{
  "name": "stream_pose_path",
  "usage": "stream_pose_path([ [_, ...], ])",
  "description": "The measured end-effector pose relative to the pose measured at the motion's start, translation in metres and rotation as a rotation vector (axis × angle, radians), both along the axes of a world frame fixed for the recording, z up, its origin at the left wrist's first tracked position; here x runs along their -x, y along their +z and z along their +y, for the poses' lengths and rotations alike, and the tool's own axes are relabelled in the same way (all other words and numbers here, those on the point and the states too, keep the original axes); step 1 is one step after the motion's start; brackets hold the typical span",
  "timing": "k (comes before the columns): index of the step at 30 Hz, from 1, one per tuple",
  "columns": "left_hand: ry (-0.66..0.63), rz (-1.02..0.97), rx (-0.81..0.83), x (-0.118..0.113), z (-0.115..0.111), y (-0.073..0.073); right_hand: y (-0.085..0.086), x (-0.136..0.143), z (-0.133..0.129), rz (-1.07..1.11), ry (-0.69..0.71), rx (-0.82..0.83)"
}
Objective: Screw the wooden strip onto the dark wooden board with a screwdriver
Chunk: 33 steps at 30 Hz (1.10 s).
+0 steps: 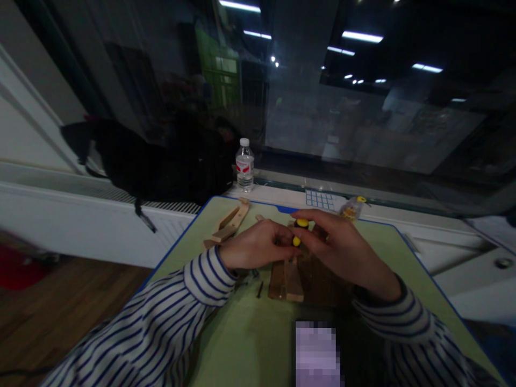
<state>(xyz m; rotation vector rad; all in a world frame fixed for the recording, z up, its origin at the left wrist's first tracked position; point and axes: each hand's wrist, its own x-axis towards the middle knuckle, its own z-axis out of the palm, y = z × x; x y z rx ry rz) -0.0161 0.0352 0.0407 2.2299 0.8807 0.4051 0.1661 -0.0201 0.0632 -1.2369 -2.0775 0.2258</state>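
Both hands meet over a brown board (278, 287) on the green table. A light wooden piece (294, 285) lies on the board, its near end pointing toward me. My left hand (262, 244) has its fingers closed at the far part of this piece; what they pinch is too small to make out. Between the hands is a small black and yellow object (302, 223), with a yellow part showing at its top and another lower down. My right hand (336, 244) has its thumb and fingers closed around that object from the right.
Wooden parts (231, 223) lie at the table's back left. A dark screw (260, 289) is left of the board. A water bottle (244, 166) and black bag (161, 161) stand on the sill. A small plastic bag (351, 208) is behind my right hand; a pixelated patch covers the near side.
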Motion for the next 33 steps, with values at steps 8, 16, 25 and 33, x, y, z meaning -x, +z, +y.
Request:
stream_pose_path([
  [8, -0.031, 0.038, 0.005, 0.0006, 0.0001, 0.0007, 0.0005, 0.0047, 0.0008, -0.06, -0.067, -0.025],
  [16, -0.018, -0.069, 0.02, -0.0011, -0.0004, 0.0024, -0.0007, 0.0039, 0.0003, -0.044, -0.089, 0.005],
  [25, -0.02, -0.05, 0.011, -0.0001, 0.0008, 0.0013, 0.005, -0.0008, -0.0044, 0.019, 0.054, 0.057],
  [33, -0.065, -0.002, 0.009, 0.0015, 0.0031, -0.0012, 0.0022, 0.0019, -0.0011, -0.055, -0.042, -0.025],
])
